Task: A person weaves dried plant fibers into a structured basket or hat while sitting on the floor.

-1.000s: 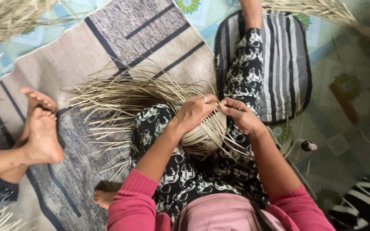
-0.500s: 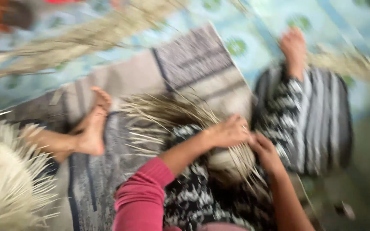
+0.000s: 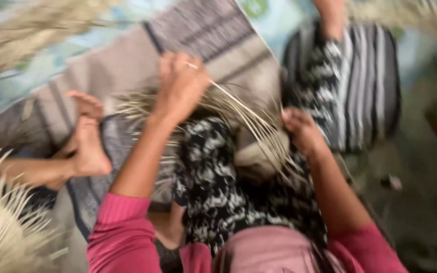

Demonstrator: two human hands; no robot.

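A piece of pale woven straw work with many loose strands lies on my lap, over black and white patterned trousers. My left hand is raised over the mat, pinching one thin straw strand that runs down toward the weave. My right hand is closed on the strands at the right edge of the weave. The picture is blurred by motion, so finger detail is unclear.
A grey and beige striped mat covers the floor. Another person's bare feet rest on it at the left. A striped cushion lies at upper right. Loose straw bundles lie at lower left and along the top.
My left hand has lifted away from the weave up and to the left, drawing a strand out. My right hand stays on the weave. The view has swung and come closer.
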